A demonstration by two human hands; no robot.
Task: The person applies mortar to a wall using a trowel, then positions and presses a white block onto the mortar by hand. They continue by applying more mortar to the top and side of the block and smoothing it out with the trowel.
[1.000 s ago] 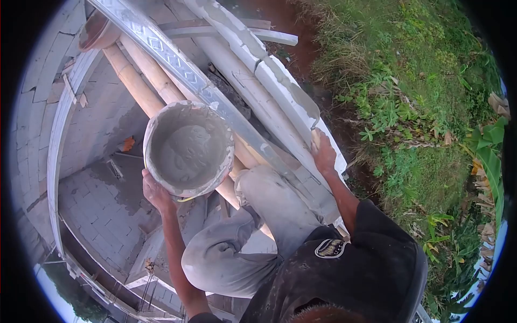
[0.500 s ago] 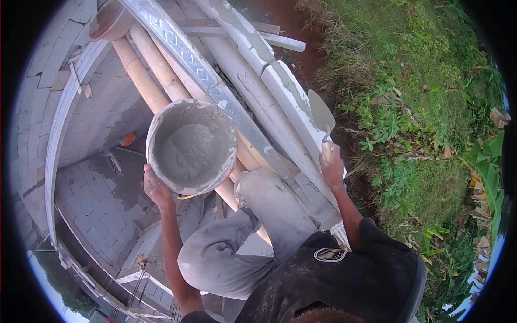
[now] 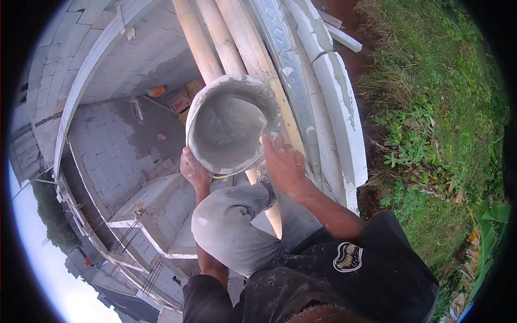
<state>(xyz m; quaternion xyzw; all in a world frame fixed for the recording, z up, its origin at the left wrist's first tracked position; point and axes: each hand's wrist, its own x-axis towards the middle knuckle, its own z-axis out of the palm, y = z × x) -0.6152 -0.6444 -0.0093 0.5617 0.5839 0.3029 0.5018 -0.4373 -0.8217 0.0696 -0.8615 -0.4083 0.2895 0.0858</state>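
Observation:
A round bucket (image 3: 194,116) with a mortar-crusted rim stands on bamboo poles in front of my knees. Grey wet mortar (image 3: 218,126) lies inside it. My left hand (image 3: 195,169) grips the bucket's near left side, fingers against the outer wall. At the right rim, my right hand (image 3: 284,164) is closed round the handle of a trowel (image 3: 249,114). The trowel's blade is down in the bucket, against the mortar and partly coated by it.
Bamboo poles (image 3: 221,40) and a patterned metal strip (image 3: 281,40) run alongside a white block wall top (image 3: 339,102). Below on the left are block walls and a lower floor (image 3: 102,145). Grass and plants (image 3: 425,129) grow beyond the wall at right.
My right hand has brought the trowel left from over the wall's outer edge into the bucket. My left hand stays at the bucket's side. The view has shifted.

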